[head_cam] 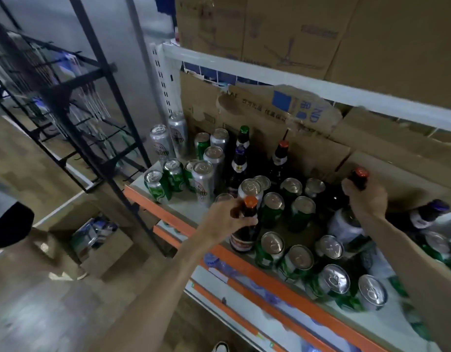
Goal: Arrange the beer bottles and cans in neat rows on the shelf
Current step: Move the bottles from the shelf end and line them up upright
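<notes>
Orange-capped dark glass bottle (242,238) at the front edge of the shelf (148,200) is gripped by the fingers (247,221) of my left hand (227,219). My right hand (366,196) grips a red-capped dark bottle (359,177), perhaps lifted. Either could topple the crowded green aluminium cans (271,209).

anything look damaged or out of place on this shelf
Yes. The cardboard box behind the cans has a torn, ragged flap hanging loose. At the far right a purple-capped bottle seems to lean sideways, though the wide lens may exaggerate that.
</notes>
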A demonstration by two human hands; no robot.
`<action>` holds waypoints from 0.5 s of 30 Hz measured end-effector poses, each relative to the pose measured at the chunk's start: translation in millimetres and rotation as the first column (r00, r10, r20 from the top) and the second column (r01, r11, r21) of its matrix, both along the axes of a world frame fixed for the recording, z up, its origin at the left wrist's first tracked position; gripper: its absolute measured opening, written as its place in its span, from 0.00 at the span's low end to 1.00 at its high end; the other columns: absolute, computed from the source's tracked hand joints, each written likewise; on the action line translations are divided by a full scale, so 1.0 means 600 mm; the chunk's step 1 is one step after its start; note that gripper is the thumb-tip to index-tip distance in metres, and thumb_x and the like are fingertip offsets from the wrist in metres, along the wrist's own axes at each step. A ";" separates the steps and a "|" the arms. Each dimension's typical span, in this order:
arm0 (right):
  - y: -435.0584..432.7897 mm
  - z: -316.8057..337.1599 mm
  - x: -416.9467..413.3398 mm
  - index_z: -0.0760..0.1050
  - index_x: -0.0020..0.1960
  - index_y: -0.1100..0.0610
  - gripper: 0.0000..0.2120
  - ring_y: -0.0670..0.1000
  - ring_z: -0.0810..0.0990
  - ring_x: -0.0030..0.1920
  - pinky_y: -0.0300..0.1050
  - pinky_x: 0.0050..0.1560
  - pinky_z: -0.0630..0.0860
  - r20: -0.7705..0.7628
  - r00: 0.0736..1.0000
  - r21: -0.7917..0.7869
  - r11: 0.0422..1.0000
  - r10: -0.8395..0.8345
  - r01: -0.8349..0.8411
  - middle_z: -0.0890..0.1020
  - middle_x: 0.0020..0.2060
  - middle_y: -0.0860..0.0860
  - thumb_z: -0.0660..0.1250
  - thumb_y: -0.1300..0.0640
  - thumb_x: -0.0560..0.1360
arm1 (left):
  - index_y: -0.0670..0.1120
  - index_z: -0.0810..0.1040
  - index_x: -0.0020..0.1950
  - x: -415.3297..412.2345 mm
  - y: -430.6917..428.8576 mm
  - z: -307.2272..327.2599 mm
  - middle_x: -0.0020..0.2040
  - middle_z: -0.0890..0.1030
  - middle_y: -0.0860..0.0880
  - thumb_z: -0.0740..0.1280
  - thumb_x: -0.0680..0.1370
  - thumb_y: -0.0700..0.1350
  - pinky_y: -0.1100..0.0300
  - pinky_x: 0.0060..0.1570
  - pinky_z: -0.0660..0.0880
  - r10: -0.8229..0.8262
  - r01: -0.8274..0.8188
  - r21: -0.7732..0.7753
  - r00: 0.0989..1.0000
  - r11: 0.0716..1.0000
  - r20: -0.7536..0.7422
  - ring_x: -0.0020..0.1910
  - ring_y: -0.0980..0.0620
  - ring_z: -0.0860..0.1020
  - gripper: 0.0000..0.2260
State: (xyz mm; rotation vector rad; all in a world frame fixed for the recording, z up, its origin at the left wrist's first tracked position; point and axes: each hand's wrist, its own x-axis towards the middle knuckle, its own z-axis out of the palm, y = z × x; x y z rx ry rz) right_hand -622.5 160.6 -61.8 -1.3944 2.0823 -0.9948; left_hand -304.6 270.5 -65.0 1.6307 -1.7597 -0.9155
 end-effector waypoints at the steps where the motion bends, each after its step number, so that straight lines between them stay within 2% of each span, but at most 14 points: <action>1: -0.003 0.000 -0.007 0.76 0.50 0.62 0.18 0.63 0.80 0.45 0.50 0.39 0.73 -0.017 1.000 0.008 1.000 0.000 0.000 0.80 0.42 0.60 0.68 0.47 0.72 | 0.62 0.70 0.36 -0.001 0.001 0.001 0.37 0.73 0.58 0.74 0.73 0.57 0.66 0.35 0.64 -0.004 0.004 -0.015 1.000 1.000 0.009 0.34 0.63 0.72 0.13; 3: -0.001 0.008 -0.013 0.76 0.47 0.61 0.15 0.61 0.80 0.42 0.46 0.36 0.68 -0.032 0.999 0.012 1.000 0.012 -0.012 0.80 0.38 0.58 0.69 0.48 0.72 | 0.61 0.72 0.35 0.004 -0.002 0.005 0.35 0.75 0.57 0.74 0.72 0.59 0.62 0.37 0.69 -0.011 0.011 -0.013 1.000 1.000 -0.002 0.33 0.60 0.73 0.13; 6: 0.009 0.049 -0.013 0.74 0.45 0.53 0.08 0.55 0.77 0.39 0.43 0.31 0.65 -0.065 0.998 -0.058 0.998 0.019 -0.023 0.78 0.36 0.53 0.68 0.49 0.72 | 0.61 0.78 0.39 0.013 -0.016 0.028 0.34 0.80 0.56 0.72 0.71 0.63 0.55 0.40 0.76 -0.027 0.025 -0.048 0.999 0.999 -0.035 0.33 0.59 0.78 0.09; 9: 0.019 0.105 -0.024 0.76 0.43 0.58 0.12 0.56 0.77 0.38 0.44 0.33 0.64 -0.131 0.991 -0.123 0.991 0.027 -0.043 0.78 0.35 0.53 0.67 0.49 0.71 | 0.54 0.83 0.44 0.006 -0.029 0.082 0.38 0.85 0.52 0.74 0.72 0.60 0.50 0.46 0.80 -0.024 0.013 -0.132 0.997 0.991 -0.077 0.39 0.55 0.83 0.11; 11: 0.026 0.151 -0.028 0.77 0.44 0.60 0.15 0.56 0.77 0.38 0.44 0.36 0.65 -0.173 0.985 -0.190 0.980 0.019 -0.052 0.78 0.35 0.52 0.66 0.48 0.70 | 0.51 0.85 0.44 -0.004 -0.037 0.129 0.39 0.86 0.50 0.75 0.73 0.56 0.53 0.46 0.79 -0.027 -0.003 -0.189 0.987 0.982 -0.156 0.41 0.53 0.84 0.09; 13: 0.037 0.199 -0.027 0.77 0.44 0.60 0.17 0.56 0.76 0.37 0.44 0.35 0.64 -0.181 0.983 -0.238 0.970 0.011 -0.055 0.79 0.34 0.52 0.64 0.46 0.69 | 0.50 0.85 0.45 -0.018 -0.043 0.176 0.39 0.85 0.50 0.75 0.74 0.51 0.56 0.44 0.78 -0.070 0.004 -0.260 0.966 0.966 -0.247 0.41 0.52 0.83 0.06; 15: 0.051 0.240 -0.024 0.77 0.43 0.58 0.14 0.56 0.76 0.36 0.43 0.31 0.63 -0.176 0.984 -0.271 0.962 -0.007 -0.042 0.79 0.33 0.51 0.63 0.47 0.69 | 0.49 0.84 0.42 -0.038 -0.051 0.219 0.36 0.84 0.51 0.74 0.76 0.48 0.59 0.41 0.74 -0.116 0.001 -0.344 0.942 0.939 -0.315 0.37 0.54 0.81 0.05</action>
